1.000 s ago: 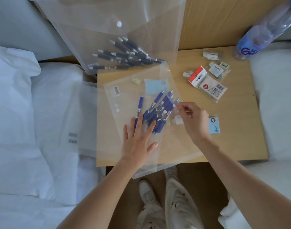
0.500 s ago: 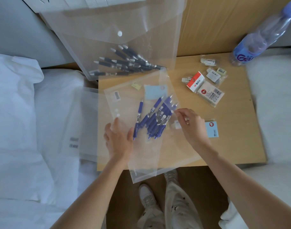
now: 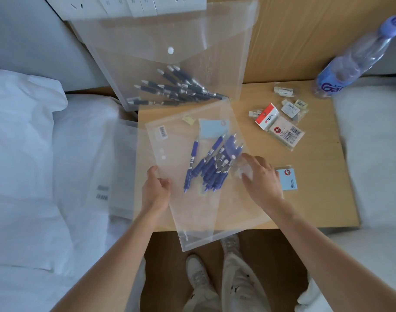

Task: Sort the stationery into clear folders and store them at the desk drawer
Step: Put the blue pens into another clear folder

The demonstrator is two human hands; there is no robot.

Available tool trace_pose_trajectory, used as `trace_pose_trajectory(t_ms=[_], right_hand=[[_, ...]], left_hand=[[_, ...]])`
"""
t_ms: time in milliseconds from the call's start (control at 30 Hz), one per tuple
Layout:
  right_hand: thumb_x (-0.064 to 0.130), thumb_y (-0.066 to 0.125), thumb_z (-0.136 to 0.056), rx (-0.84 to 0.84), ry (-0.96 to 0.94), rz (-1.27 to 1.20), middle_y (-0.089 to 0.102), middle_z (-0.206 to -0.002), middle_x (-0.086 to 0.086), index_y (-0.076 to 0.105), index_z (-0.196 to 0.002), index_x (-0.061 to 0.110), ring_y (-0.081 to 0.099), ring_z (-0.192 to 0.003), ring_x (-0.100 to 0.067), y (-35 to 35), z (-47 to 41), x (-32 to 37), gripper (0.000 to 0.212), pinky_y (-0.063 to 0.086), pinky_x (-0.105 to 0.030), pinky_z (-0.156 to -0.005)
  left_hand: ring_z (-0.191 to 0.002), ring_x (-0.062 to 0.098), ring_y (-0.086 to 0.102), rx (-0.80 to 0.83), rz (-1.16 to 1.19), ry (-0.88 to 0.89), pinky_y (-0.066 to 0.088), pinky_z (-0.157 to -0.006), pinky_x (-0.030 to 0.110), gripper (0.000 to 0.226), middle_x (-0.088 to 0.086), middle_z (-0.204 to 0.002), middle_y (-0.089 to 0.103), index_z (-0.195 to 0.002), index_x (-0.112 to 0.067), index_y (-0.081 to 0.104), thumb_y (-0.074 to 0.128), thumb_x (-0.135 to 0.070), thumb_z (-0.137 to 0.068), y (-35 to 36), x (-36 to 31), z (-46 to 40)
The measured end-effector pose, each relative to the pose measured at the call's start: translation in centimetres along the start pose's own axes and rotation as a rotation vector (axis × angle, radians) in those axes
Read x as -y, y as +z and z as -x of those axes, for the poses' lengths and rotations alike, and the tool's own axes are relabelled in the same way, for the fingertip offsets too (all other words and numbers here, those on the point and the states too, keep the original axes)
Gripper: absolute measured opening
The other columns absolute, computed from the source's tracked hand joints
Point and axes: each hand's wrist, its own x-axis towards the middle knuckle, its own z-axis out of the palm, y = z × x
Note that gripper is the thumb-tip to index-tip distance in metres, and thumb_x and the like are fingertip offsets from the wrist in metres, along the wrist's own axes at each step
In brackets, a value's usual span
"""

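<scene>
A small wooden desk (image 3: 316,199) stands between two white beds, seen from above at the centre of the frame. A clear folder (image 3: 192,212) lies across its left half, overhanging the near edge, with a bundle of blue pens (image 3: 212,163) inside and a barcode sticker near its upper left corner. The left hand (image 3: 155,190) pinches the folder's left edge, thumb above and fingers curled beneath. The right hand (image 3: 260,179) rests at the folder's right edge beside the pens, fingers bent over something small and pale; whether it grips it cannot be told. At upper centre a second folder (image 3: 192,41), snap button shut, leans against the wall and holds black pens (image 3: 176,91). To the right lie a red-and-white pack marked "M&G" (image 3: 266,116), barcoded eraser packets (image 3: 287,134), and a blue notepad (image 3: 289,179) just beside the right hand. A bottle (image 3: 354,61) with purple lettering starting "Ga" stands at upper right. Wall sockets (image 3: 134,5) line the top edge.
</scene>
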Motion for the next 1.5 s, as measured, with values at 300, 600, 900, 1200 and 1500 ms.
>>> trace_pose_trajectory(t_ms=[300, 600, 900, 1200, 1500], right_hand=[[0.041, 0.053, -0.092, 0.053, -0.040, 0.017, 0.014, -0.155, -0.005, 0.031, -0.144, 0.037, 0.010, -0.143, -0.028, 1.0, 2.3, -1.1, 0.056, 0.008, -0.047, -0.114], [0.026, 0.056, -0.092, -0.277, 0.329, -0.353, 0.045, -0.132, -0.013, 0.053, -0.130, 0.015, 0.046, -0.121, -0.031, 1.4, 4.7, -3.8, 0.039, 0.042, -0.047, -0.099], [0.032, 0.058, -0.091, -0.189, 0.704, -0.635, 0.055, -0.114, -0.009, 0.046, -0.124, 0.009, 0.055, -0.101, -0.028, 1.7, 6.4, -3.4, 0.042, 0.047, -0.036, -0.081], [0.014, 0.070, -0.083, -0.296, 0.686, -1.092, 0.062, -0.082, -0.006, 0.062, -0.094, 0.005, 0.056, -0.067, -0.017, 2.2, 7.8, -3.7, 0.016, 0.047, -0.027, -0.060], [0.014, 0.069, -0.083, -0.564, 0.486, -1.337, 0.066, -0.080, -0.004, 0.066, -0.082, 0.010, 0.065, -0.075, -0.017, -5.8, 5.2, -3.7, 0.006, 0.057, -0.023, -0.065]], left_hand=[[-0.103, 0.025, 0.056, 0.015, -0.079, 0.022, 0.039, -0.086, 0.028, 0.049, 0.009, -0.111, 0.060, -0.143, -0.012, 0.031, 0.048, -0.017, -0.097, -0.3, 0.1, 0.0], [-0.127, 0.037, 0.035, -0.104, -0.374, 0.297, 0.031, -0.104, 0.043, 0.054, 0.018, -0.142, 0.031, -0.143, -0.011, 0.029, 0.053, -0.022, -0.095, -3.1, -3.1, -4.2], [-0.141, 0.026, 0.022, 0.061, -0.552, 0.477, 0.022, -0.114, 0.042, 0.057, 0.008, -0.155, 0.021, -0.150, -0.015, 0.018, 0.041, -0.027, -0.100, -3.1, -7.5, -9.3], [-0.132, 0.034, 0.035, 0.074, -0.637, 0.359, 0.028, -0.107, 0.039, 0.045, 0.018, -0.148, 0.028, -0.144, -0.009, 0.032, 0.039, -0.023, -0.101, -2.7, -8.7, -11.9], [-0.088, 0.021, 0.053, 0.059, -0.265, 0.382, 0.039, -0.073, 0.027, 0.010, 0.006, -0.097, 0.058, -0.099, -0.004, 0.059, 0.051, -0.010, -0.095, -3.2, -6.9, -8.3]])
